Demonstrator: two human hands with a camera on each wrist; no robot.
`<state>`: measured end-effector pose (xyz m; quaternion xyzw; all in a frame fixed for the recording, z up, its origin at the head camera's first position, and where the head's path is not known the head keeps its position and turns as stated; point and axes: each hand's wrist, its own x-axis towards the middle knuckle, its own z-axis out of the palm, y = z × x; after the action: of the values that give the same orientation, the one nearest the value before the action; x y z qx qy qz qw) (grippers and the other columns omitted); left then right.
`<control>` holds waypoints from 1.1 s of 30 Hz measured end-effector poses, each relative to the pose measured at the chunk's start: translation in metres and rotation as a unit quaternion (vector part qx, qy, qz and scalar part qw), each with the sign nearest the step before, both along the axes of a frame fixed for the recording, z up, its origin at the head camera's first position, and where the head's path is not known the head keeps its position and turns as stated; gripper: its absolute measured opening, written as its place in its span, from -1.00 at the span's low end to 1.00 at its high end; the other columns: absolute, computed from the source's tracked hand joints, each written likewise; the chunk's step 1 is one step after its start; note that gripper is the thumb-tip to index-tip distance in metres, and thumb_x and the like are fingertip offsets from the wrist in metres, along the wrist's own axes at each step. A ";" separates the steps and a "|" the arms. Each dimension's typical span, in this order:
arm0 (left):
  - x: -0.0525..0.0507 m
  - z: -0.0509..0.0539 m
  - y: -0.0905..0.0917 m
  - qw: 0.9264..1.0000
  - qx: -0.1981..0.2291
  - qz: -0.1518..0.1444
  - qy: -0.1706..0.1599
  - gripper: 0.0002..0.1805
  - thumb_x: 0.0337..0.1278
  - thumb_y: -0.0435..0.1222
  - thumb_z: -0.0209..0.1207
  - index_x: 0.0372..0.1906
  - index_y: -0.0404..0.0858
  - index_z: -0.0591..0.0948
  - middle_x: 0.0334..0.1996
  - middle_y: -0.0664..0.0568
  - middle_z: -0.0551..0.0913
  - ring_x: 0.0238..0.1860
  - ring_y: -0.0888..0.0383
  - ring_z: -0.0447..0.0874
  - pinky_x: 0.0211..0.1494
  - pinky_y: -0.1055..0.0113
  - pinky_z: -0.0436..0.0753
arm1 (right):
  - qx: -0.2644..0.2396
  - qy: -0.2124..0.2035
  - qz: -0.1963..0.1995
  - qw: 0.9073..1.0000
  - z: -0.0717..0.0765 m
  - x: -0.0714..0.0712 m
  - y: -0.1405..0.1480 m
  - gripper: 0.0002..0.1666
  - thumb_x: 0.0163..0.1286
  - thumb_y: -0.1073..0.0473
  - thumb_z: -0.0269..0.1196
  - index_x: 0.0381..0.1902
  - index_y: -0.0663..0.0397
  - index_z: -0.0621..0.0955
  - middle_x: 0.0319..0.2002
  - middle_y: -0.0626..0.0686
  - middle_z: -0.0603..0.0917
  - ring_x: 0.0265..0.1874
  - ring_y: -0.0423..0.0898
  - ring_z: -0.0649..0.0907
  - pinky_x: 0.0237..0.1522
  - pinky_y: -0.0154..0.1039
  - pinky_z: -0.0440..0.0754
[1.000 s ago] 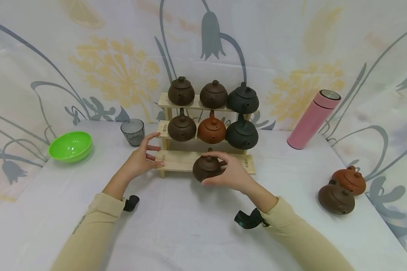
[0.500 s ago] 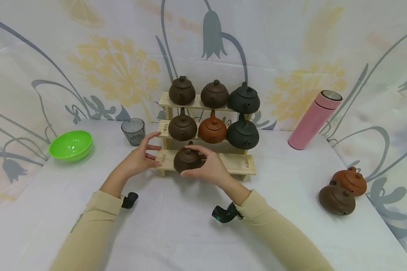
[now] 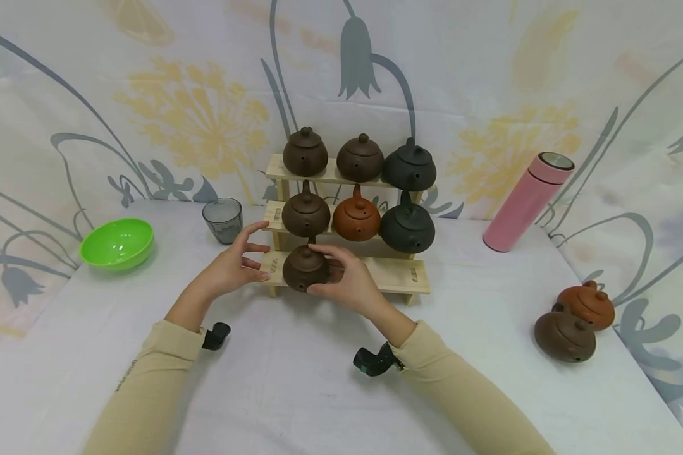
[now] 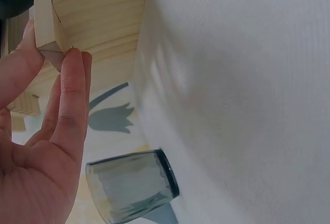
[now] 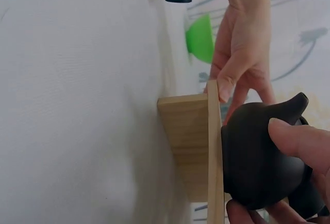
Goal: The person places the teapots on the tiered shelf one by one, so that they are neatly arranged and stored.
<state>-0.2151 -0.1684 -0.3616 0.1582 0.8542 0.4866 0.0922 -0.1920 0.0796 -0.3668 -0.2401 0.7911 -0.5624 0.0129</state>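
A dark brown teapot (image 3: 305, 270) sits upright at the left part of the bottom step of a three-step wooden stand (image 3: 389, 273). My right hand (image 3: 348, 281) holds it from the right, thumb in front and fingers behind; in the right wrist view the teapot (image 5: 255, 157) touches the board. My left hand (image 3: 226, 270) pinches the left end of the bottom board, with thumb and fingertips on opposite faces in the left wrist view. On the middle step stand a brown teapot (image 3: 306, 213), a reddish-brown teapot (image 3: 356, 218) and a black teapot (image 3: 407, 226).
Two brown teapots (image 3: 305, 153) (image 3: 360, 159) and a black teapot (image 3: 409, 167) fill the top step. Left are a grey glass (image 3: 224, 221) and green bowl (image 3: 117, 245). Right are a pink flask (image 3: 526, 202), an orange-brown teapot (image 3: 587, 304) and a brown teapot (image 3: 565, 336).
My right hand has carried the brown teapot leftward along the bottom step, from its middle to near its left end. My left hand has stayed at the stand's left end.
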 end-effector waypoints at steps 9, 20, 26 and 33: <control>-0.002 0.000 0.002 1.000 -0.003 -0.001 0.004 0.02 -0.01 -0.50 0.29 0.44 -0.02 -0.07 0.16 -0.36 0.39 -0.13 -0.18 0.54 -0.09 0.05 0.51 | -0.006 -0.005 0.005 1.000 0.000 -0.002 -0.002 -0.22 -0.02 0.42 0.44 0.21 0.12 0.46 0.13 0.15 0.44 0.02 0.06 0.55 -0.04 -0.22 0.52; -0.002 0.000 0.003 1.000 0.001 -0.006 0.008 0.02 0.00 -0.50 0.28 0.44 -0.03 -0.08 0.16 -0.37 0.38 -0.13 -0.20 0.54 -0.09 0.05 0.51 | -0.035 -0.018 -0.024 0.999 0.003 0.012 0.037 -0.32 0.02 0.40 0.41 0.16 0.24 0.48 0.16 0.16 0.48 0.13 0.13 0.46 0.07 -0.09 0.44; 0.000 0.001 0.002 1.000 0.000 -0.004 0.005 0.01 0.00 -0.50 0.28 0.45 -0.04 -0.08 0.16 -0.39 0.38 -0.12 -0.21 0.54 -0.09 0.04 0.51 | -0.038 -0.033 -0.066 0.997 0.001 0.024 0.065 -0.35 0.00 0.44 0.41 0.11 0.29 0.50 0.12 0.20 0.50 0.11 0.14 0.48 0.05 -0.06 0.46; 0.000 0.000 0.000 1.000 0.000 -0.002 0.001 0.02 -0.01 -0.51 0.28 0.45 -0.03 -0.08 0.17 -0.39 0.37 -0.13 -0.20 0.54 -0.09 0.05 0.51 | -0.058 -0.026 -0.102 0.993 -0.004 0.033 0.098 -0.36 -0.01 0.49 0.39 0.09 0.41 0.47 0.10 0.29 0.47 0.07 0.17 0.48 0.04 0.00 0.45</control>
<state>-0.2152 -0.1680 -0.3615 0.1600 0.8540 0.4863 0.0923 -0.1591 0.1779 -0.3705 -0.1439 0.7771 -0.6115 -0.0383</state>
